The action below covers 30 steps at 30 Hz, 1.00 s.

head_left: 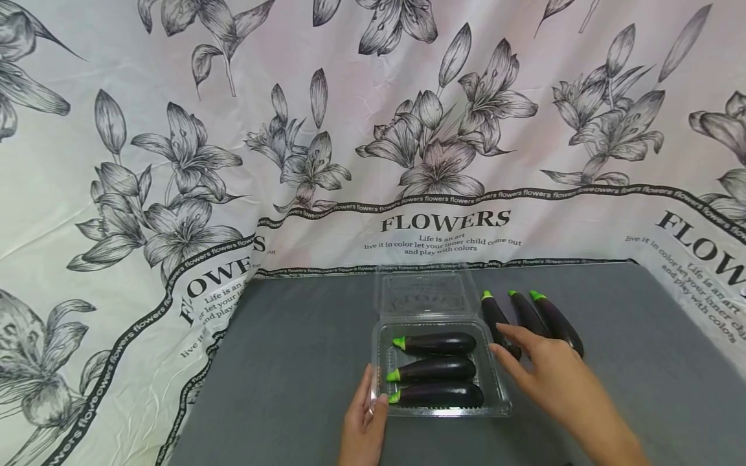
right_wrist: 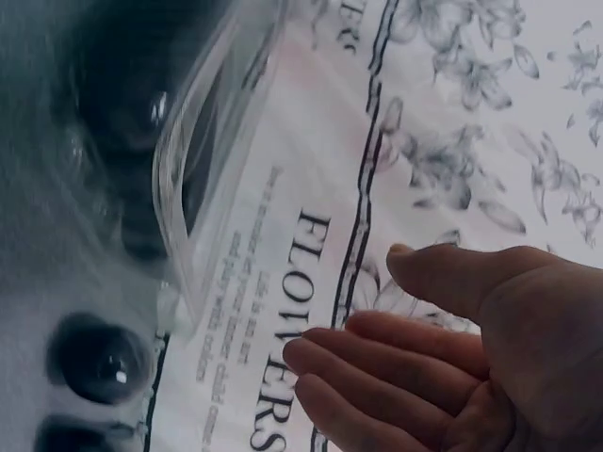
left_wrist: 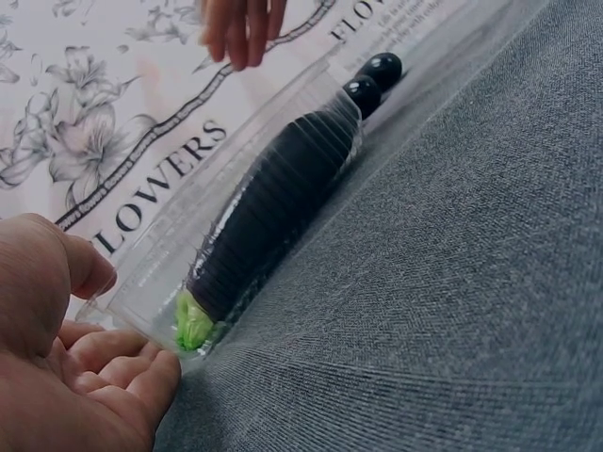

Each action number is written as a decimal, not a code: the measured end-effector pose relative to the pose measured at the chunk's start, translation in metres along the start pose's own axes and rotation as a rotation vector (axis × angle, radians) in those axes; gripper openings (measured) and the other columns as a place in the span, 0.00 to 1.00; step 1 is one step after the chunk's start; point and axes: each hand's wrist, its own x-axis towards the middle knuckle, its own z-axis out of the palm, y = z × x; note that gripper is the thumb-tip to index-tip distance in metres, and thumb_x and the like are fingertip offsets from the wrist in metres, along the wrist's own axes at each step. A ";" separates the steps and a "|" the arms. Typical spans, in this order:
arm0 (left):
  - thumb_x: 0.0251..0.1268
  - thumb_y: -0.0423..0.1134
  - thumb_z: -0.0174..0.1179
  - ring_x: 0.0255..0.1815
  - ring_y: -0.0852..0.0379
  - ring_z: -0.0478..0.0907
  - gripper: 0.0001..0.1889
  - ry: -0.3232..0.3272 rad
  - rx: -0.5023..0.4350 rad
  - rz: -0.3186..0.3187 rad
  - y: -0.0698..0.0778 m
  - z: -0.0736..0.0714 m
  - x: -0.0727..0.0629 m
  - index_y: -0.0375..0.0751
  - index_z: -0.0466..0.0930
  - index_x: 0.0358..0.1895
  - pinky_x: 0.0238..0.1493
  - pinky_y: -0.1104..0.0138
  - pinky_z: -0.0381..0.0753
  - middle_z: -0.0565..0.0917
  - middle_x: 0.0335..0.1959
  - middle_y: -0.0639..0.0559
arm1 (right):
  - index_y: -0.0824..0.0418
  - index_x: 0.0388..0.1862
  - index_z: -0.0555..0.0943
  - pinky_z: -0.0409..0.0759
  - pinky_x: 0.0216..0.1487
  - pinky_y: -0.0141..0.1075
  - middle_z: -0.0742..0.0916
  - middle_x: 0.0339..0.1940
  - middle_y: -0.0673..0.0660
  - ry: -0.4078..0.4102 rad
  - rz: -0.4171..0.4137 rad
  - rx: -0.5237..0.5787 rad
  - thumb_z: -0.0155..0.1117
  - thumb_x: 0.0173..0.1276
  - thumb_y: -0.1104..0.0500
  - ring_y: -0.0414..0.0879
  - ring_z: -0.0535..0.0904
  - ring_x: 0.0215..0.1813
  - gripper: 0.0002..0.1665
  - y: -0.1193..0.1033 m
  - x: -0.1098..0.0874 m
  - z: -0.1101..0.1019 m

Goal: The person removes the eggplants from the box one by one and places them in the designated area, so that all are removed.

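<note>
A clear plastic clamshell box (head_left: 498, 404) sits on the grey table, its lid (head_left: 425, 292) folded back. Inside lie three small eggplants, a back one (head_left: 440, 343), a middle one (head_left: 437, 369) and a front one (head_left: 440, 395), green stem ends to the left. My left hand (head_left: 364, 421) holds the box's left edge near the front corner, thumb at the rim and curled fingers along the outer wall (left_wrist: 113, 377). Past the right side, my right hand (head_left: 548, 362) hovers over a loose eggplant (head_left: 495, 320), fingers relaxed and nothing held (right_wrist: 424, 367).
Two more eggplants, one nearer (head_left: 527, 314) and one farther right (head_left: 557, 321), lie on the grey tabletop (head_left: 291, 362). A white cloth (head_left: 315, 239) printed with flowers and lettering hangs behind the table and along its sides.
</note>
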 end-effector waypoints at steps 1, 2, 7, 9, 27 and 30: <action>0.82 0.35 0.58 0.78 0.40 0.62 0.33 0.002 0.001 -0.001 0.000 0.000 0.000 0.32 0.59 0.83 0.65 0.75 0.69 0.63 0.81 0.31 | 0.57 0.70 0.82 0.73 0.29 0.41 0.76 0.17 0.43 -0.015 -0.005 0.004 0.68 0.78 0.43 0.39 0.67 0.20 0.30 -0.003 -0.001 0.001; 0.82 0.35 0.58 0.78 0.40 0.62 0.33 0.004 0.004 -0.002 0.001 0.000 0.000 0.33 0.59 0.83 0.65 0.75 0.70 0.63 0.81 0.31 | 0.56 0.71 0.81 0.71 0.29 0.39 0.73 0.15 0.42 -0.028 -0.009 0.006 0.68 0.77 0.42 0.38 0.65 0.18 0.30 -0.005 -0.003 0.003; 0.82 0.35 0.58 0.78 0.39 0.62 0.33 0.006 0.005 -0.003 0.003 0.001 -0.001 0.33 0.59 0.83 0.65 0.74 0.70 0.63 0.81 0.31 | 0.51 0.69 0.83 0.69 0.28 0.34 0.68 0.12 0.38 -0.057 -0.079 0.008 0.69 0.77 0.42 0.33 0.61 0.16 0.27 -0.013 -0.007 0.012; 0.81 0.34 0.58 0.78 0.39 0.62 0.33 0.004 -0.001 0.002 0.003 0.001 -0.001 0.33 0.59 0.83 0.65 0.74 0.70 0.63 0.80 0.30 | 0.50 0.68 0.83 0.70 0.28 0.33 0.68 0.12 0.37 -0.082 -0.104 0.017 0.68 0.77 0.42 0.31 0.61 0.16 0.27 -0.015 -0.007 0.016; 0.81 0.34 0.58 0.79 0.36 0.62 0.33 0.001 -0.038 -0.010 0.001 0.000 0.000 0.32 0.58 0.83 0.67 0.71 0.70 0.62 0.81 0.29 | 0.55 0.65 0.86 0.80 0.33 0.36 0.79 0.18 0.34 -0.211 -0.240 0.002 0.71 0.75 0.47 0.28 0.67 0.22 0.24 -0.017 -0.004 0.042; 0.81 0.34 0.59 0.78 0.36 0.63 0.33 0.003 -0.039 -0.016 0.001 0.000 0.000 0.33 0.58 0.83 0.67 0.70 0.70 0.63 0.80 0.28 | 0.55 0.65 0.86 0.74 0.29 0.32 0.77 0.18 0.34 -0.238 -0.256 0.027 0.71 0.75 0.47 0.29 0.61 0.19 0.24 -0.017 -0.004 0.046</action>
